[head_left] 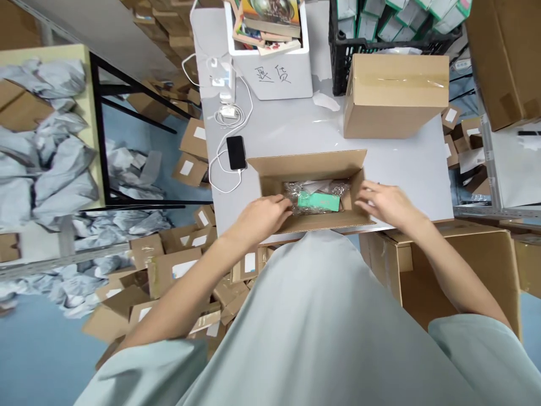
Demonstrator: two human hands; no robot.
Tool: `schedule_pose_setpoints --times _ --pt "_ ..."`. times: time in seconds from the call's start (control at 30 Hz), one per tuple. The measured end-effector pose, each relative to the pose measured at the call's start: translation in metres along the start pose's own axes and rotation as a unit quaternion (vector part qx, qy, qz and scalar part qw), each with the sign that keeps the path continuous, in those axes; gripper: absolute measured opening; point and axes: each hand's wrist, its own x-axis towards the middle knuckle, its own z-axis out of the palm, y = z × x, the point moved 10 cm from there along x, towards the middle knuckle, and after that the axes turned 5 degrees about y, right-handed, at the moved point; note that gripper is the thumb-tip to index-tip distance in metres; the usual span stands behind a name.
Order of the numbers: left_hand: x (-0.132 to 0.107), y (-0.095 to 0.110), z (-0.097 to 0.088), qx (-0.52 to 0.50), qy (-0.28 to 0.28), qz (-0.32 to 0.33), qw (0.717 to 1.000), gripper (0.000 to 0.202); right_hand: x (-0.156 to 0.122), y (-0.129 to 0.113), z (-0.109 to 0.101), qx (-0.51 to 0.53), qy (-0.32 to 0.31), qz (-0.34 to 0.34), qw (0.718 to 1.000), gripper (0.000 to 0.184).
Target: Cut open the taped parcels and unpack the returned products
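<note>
An open cardboard box (313, 160) sits at the near edge of the table, its long far flap standing up. Inside lie a small green box (318, 201) and clear bubble wrap (291, 190), with a whitish piece behind the green box. My left hand (267, 215) is at the box's left end, its fingers bent together over the edge; part of their grip is hidden. At the right end, my right hand (386, 206) has its fingers curled against the side flap, thumb below.
On the grey table (287, 127) are a phone (236, 152) on a white cable, a closed carton (397, 121), a white bin (274, 76) of books and a black crate (342, 62) of green-and-white boxes. A large open carton (456, 265) stands right; parcels (173, 270) lie left.
</note>
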Motion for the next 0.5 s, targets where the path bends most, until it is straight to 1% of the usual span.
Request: schedule_pose_setpoints --times 0.07,0.13,0.17,0.23,0.3,0.37,0.43,0.5 --pt "-0.023 -0.032 -0.013 -0.042 0.027 -0.032 0.998 0.025 -0.027 0.036 -0.016 0.048 0.059 0.056 0.996 0.032" --pt "-0.037 -0.062 -0.015 -0.095 0.037 -0.066 0.993 0.024 -0.046 0.063 -0.019 0.108 0.088 0.086 0.987 0.034" --pt "-0.039 -0.072 -0.013 -0.112 0.036 -0.078 0.99 0.024 -0.052 0.07 -0.018 0.123 0.096 0.094 0.983 0.035" --pt "-0.038 -0.081 -0.008 -0.116 0.021 -0.086 0.989 0.024 -0.054 0.072 -0.018 0.106 0.102 0.099 0.984 0.035" --pt "-0.03 -0.074 -0.006 -0.086 0.002 -0.077 0.993 0.026 -0.046 0.057 -0.02 0.035 0.09 0.093 0.991 0.031" --pt "-0.017 -0.057 -0.01 -0.048 -0.015 -0.058 0.997 0.028 -0.032 0.032 -0.024 -0.047 0.062 0.078 0.994 0.029" --pt "-0.001 -0.031 -0.015 -0.009 -0.026 -0.029 0.999 0.029 -0.014 0.001 -0.028 -0.101 0.027 0.052 0.993 0.029" --pt "0.021 0.002 -0.017 0.026 -0.031 0.007 0.999 0.03 0.006 -0.032 -0.026 -0.12 -0.01 0.011 0.993 0.029"
